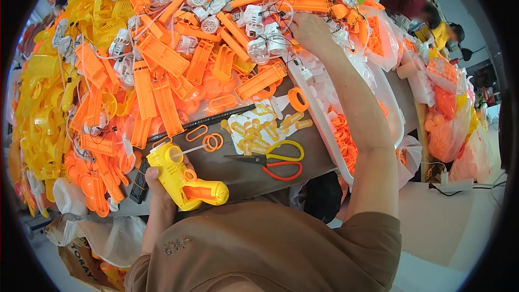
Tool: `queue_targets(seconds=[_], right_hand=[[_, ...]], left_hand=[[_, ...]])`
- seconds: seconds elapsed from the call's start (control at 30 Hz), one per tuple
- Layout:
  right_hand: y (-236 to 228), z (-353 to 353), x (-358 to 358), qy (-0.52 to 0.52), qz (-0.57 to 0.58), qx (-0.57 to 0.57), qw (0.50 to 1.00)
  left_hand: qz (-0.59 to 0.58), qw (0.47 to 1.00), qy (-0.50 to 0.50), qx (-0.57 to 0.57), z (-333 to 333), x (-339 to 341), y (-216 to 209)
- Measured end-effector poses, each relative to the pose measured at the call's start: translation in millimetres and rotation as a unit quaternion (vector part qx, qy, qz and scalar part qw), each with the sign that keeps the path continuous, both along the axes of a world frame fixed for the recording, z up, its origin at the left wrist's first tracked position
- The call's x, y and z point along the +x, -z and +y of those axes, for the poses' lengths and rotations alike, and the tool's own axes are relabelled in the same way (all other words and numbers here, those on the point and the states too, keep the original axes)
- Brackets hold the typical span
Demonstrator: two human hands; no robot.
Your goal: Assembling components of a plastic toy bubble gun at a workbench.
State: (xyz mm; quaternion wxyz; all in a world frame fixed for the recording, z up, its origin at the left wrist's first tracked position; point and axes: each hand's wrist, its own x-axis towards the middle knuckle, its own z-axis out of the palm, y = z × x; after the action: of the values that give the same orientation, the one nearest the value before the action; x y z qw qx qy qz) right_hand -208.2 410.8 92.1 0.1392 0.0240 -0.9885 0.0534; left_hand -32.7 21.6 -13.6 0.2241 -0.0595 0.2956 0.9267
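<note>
My left hand (pixel 157 184) is closed around a yellow toy bubble gun (pixel 175 176) with orange parts on its handle. A thin clear tube sticks out of the gun's open end, by a white disc. Farther off, my right hand (pixel 313 33) reaches into the back of the heap. Its fingers are at the white motor units (pixel 274 37) with thin black wires; their tips are hidden, so I cannot tell if they grip one. Orange rectangular battery housings (pixel 162 54) lie among these units.
Yellow shell parts (pixel 40 119) are piled at the left. Scissors (pixel 273 159) with red and yellow handles, a sticker sheet (pixel 259 132) and orange rings (pixel 212 141) lie before me. A white tray (pixel 324 146) holds small orange parts. Bagged parts (pixel 443 130) and people are beyond.
</note>
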Motion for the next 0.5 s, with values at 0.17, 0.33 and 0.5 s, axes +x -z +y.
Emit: queue_targets(seconds=[0.17,0.33,0.5], right_hand=[[12,14,-10,0.084,-0.002,0.017,0.996],[5,21,-8,0.046,-0.07,-0.026,0.996],[-6,11,-3,0.062,-0.114,-0.038,0.991]], left_hand=[[0.013,1.0,0.02,-0.005,1,-1,0],[0.005,1.0,0.019,-0.006,-2,0,1],[-0.001,1.0,0.024,0.001,-2,0,1]])
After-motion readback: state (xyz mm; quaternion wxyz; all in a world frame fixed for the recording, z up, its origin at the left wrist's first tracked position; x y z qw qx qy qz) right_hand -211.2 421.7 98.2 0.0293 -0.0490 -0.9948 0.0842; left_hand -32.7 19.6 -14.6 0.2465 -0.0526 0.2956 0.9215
